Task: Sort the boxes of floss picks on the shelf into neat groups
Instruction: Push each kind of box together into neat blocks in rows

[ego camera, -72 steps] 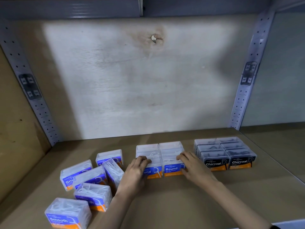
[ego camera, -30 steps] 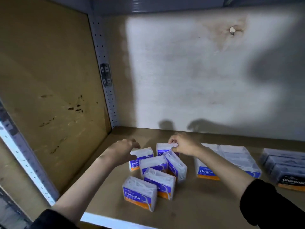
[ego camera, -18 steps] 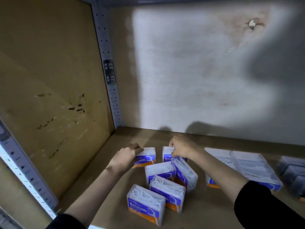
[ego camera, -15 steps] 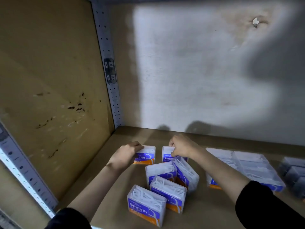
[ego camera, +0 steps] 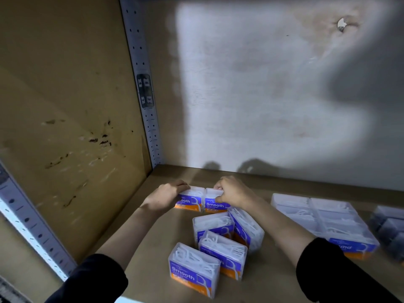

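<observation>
Left grip (ego camera: pixel 165 196), right grip (ego camera: pixel 232 192) on Smooth boxes (ego camera: pixel 190 202); brown shelf (ego camera: pixel 273 271), stained wall (ego camera: pixel 262 95).

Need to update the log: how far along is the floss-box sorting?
Done: the block of clear blue-labelled boxes and the dark grey boxes sit in tight groups. In hand: left hand and right hand each grip a clear Smooth-labelled box, side by side at back. Remaining: four loose Smooth boxes in front.

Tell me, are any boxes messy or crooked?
Yes. Four front Smooth boxes sit jumbled at different angles, one tilted box leaning over. The back pair, held by left hand and right hand, looks straight.
</observation>
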Motion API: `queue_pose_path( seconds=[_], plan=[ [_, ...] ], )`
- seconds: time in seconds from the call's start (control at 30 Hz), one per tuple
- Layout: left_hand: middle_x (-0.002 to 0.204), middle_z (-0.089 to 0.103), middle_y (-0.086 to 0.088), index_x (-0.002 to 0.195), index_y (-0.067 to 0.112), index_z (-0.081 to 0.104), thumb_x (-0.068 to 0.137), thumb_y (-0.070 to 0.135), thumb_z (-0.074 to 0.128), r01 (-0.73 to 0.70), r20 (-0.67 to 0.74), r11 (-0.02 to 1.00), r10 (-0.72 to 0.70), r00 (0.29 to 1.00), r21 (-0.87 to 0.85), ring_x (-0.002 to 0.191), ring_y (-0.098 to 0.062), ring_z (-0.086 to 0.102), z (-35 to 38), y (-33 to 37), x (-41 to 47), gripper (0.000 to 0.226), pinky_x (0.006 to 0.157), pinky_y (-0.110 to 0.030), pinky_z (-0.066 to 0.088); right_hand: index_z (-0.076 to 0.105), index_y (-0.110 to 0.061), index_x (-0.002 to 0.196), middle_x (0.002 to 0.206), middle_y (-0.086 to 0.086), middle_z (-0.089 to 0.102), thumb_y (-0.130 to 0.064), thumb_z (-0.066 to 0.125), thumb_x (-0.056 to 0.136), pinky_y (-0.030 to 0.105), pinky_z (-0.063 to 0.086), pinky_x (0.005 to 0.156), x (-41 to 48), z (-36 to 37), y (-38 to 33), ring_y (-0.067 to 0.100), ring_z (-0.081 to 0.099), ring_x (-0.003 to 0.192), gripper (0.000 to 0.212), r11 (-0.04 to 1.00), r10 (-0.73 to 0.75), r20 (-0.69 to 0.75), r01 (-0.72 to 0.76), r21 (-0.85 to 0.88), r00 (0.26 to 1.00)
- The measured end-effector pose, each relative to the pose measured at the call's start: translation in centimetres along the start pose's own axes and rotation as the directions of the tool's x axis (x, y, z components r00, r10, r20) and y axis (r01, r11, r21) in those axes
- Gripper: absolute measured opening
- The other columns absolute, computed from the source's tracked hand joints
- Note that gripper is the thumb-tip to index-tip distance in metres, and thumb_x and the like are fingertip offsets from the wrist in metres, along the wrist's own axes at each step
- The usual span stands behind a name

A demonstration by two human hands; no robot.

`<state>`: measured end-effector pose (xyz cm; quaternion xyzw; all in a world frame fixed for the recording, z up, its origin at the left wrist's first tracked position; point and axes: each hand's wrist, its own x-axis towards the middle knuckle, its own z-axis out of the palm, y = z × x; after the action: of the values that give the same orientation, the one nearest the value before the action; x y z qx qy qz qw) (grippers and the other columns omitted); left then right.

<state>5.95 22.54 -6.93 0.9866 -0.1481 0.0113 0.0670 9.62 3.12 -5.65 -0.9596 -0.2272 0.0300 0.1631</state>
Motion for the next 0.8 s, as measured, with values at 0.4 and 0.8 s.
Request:
queue_pose_path(
  seconds=[0.4,0.8],
  plan=[
    [0.117,0.066,-0.010,0.112,0.007,0.068,0.088,0.026,0.063,-0.032,0.110,0.964,0.063,0.992,-0.265,0.107,-0.022,0.060,-0.1,6.1,-0.3,0.031,0.084,-0.022,0.043,0.065,-0.004,0.086,0.103,0.014,0.068,-0.027,0.070,0.077,0.025,0.036,0.060,-6.9,-1.9,1.3,0.023,0.058,0.084,0.025,0.986,0.152,0.039,-0.148,-0.082,0.988],
    [0.134,0.057,-0.010,0.128,0.008,0.057,0.090,0.023,0.059,-0.002,0.219,0.986,0.038,0.975,-0.165,0.116,-0.022,0.057,-1.5,4.0,-1.9,0.041,0.092,-0.027,0.044,0.051,-0.009,0.129,0.135,0.007,0.051,-0.020,0.063,0.084,0.028,0.043,0.093,-9.2,-0.4,0.9,0.019,0.047,0.123,0.048,0.995,0.077,0.087,-0.072,-0.066,0.993]
  ],
)
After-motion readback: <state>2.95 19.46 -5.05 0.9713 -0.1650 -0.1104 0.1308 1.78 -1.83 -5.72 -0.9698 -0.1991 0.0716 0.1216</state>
